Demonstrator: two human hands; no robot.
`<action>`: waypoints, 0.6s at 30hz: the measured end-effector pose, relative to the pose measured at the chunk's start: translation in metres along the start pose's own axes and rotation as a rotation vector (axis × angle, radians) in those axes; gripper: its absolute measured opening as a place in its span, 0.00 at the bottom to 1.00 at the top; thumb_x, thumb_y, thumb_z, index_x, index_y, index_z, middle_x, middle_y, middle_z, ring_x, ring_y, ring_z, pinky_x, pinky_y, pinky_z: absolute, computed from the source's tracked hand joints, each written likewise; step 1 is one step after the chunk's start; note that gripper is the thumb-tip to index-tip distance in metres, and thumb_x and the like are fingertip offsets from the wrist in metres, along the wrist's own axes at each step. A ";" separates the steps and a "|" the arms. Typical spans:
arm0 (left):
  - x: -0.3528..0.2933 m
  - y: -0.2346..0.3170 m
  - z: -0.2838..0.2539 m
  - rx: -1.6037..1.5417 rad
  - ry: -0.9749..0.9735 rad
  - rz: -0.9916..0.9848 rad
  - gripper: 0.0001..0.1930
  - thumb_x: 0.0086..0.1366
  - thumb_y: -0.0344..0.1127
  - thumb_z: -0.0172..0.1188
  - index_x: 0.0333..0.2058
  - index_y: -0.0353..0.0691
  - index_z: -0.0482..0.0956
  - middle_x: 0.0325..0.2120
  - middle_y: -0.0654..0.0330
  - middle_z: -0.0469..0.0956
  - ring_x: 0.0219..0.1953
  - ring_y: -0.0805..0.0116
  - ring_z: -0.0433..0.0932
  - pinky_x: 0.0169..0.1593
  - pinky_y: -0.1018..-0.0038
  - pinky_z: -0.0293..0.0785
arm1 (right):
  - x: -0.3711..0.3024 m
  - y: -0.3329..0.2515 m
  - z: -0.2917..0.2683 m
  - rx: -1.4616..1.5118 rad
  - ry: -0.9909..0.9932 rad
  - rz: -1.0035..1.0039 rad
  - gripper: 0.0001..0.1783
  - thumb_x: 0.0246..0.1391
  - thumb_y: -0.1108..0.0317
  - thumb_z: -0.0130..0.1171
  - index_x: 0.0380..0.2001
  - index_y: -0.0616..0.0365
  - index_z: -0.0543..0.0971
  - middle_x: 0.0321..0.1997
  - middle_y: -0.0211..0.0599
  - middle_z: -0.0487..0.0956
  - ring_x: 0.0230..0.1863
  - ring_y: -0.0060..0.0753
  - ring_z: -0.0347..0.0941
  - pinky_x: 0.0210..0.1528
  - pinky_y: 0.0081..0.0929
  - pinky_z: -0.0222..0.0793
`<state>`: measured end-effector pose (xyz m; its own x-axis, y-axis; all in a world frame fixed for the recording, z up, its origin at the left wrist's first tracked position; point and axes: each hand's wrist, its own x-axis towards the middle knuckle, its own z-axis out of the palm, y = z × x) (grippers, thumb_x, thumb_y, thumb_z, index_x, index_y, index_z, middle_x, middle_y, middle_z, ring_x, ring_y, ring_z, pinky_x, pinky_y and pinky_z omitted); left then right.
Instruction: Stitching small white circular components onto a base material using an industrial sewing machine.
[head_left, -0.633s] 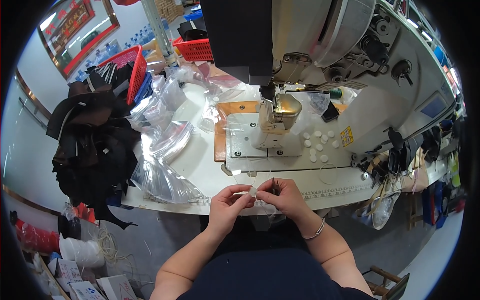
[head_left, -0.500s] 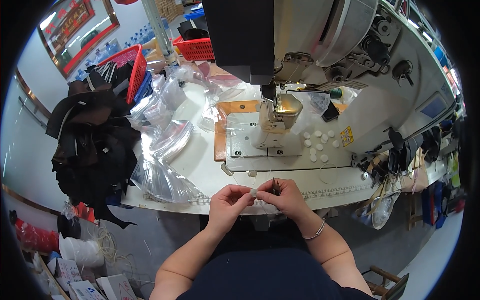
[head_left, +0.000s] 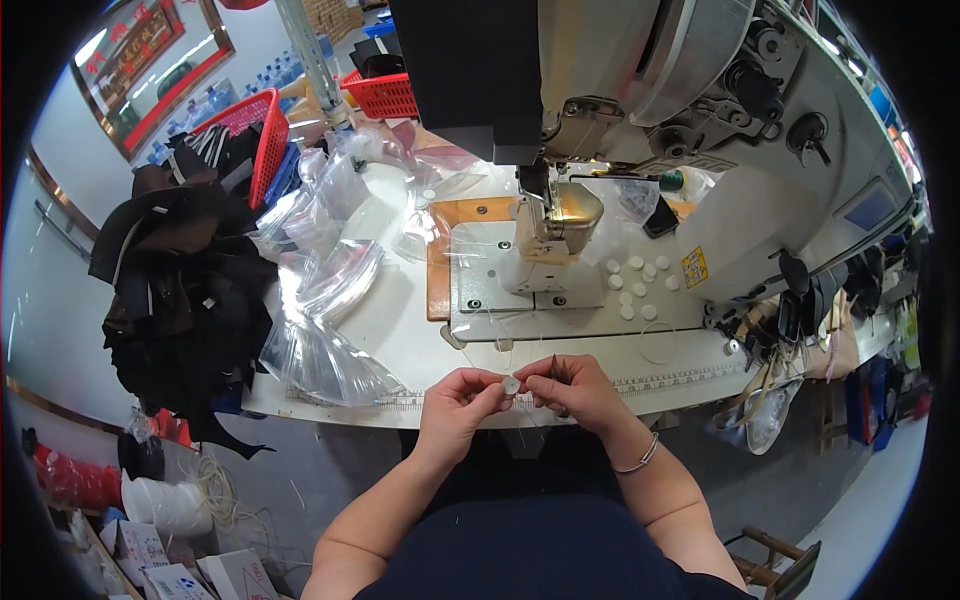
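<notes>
Above the front edge of the table, my left hand [head_left: 458, 405] pinches a small white disc [head_left: 511, 385] between thumb and fingertips. Close beside it, my right hand [head_left: 580, 392] is closed, its fingertips by the disc's right side. A slim dark pointed tool [head_left: 555, 368] pokes up between the right fingers; its kind is mostly hidden. Fine pale thread [head_left: 505, 345] runs on the table just beyond my hands, and a strand hangs below them. More white discs [head_left: 639, 290] lie scattered to the right of the sewing machine's post [head_left: 545, 250].
The sewing machine head [head_left: 640, 80] looms over the table. Clear plastic bags [head_left: 325, 340] and a pile of black material [head_left: 185, 290] lie left. A ruler strip [head_left: 680, 378] runs along the front edge. Red baskets [head_left: 270, 150] stand behind; straps and parts [head_left: 800, 320] hang right.
The white disc has turned so its round face shows more. My right fingertips have drawn slightly right of it, and the dark tool has tilted in my right hand.
</notes>
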<state>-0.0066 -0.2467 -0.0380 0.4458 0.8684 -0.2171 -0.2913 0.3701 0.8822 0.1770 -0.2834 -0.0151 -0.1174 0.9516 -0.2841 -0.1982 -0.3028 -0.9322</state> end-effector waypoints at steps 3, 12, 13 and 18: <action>0.001 0.000 0.001 -0.014 -0.004 0.014 0.05 0.57 0.23 0.56 0.34 0.32 0.72 0.30 0.56 0.76 0.30 0.72 0.77 0.36 0.79 0.76 | 0.001 0.001 0.000 -0.057 0.008 -0.051 0.11 0.48 0.72 0.59 0.36 0.63 0.78 0.24 0.26 0.77 0.24 0.13 0.68 0.25 0.10 0.62; 0.002 0.000 0.004 -0.077 0.015 -0.035 0.05 0.57 0.22 0.56 0.34 0.32 0.72 0.30 0.55 0.77 0.30 0.72 0.77 0.35 0.79 0.75 | 0.003 0.008 0.000 -0.049 0.062 -0.162 0.11 0.46 0.74 0.61 0.36 0.62 0.78 0.29 0.28 0.78 0.27 0.14 0.70 0.30 0.12 0.66; 0.002 0.000 0.005 -0.100 0.035 -0.064 0.06 0.57 0.22 0.56 0.34 0.32 0.72 0.30 0.55 0.76 0.29 0.72 0.77 0.35 0.80 0.75 | 0.003 0.009 0.000 -0.031 0.069 -0.154 0.11 0.46 0.74 0.61 0.35 0.62 0.78 0.29 0.28 0.78 0.27 0.14 0.70 0.30 0.13 0.66; 0.004 -0.002 0.003 -0.111 0.030 -0.058 0.06 0.56 0.23 0.57 0.34 0.33 0.72 0.30 0.56 0.76 0.29 0.71 0.77 0.35 0.80 0.75 | 0.005 0.011 -0.001 -0.010 0.073 -0.138 0.11 0.46 0.74 0.60 0.36 0.62 0.77 0.30 0.29 0.78 0.28 0.15 0.71 0.31 0.14 0.67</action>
<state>-0.0012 -0.2452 -0.0396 0.4397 0.8534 -0.2799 -0.3584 0.4525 0.8166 0.1752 -0.2821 -0.0269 -0.0186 0.9856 -0.1680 -0.1975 -0.1684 -0.9657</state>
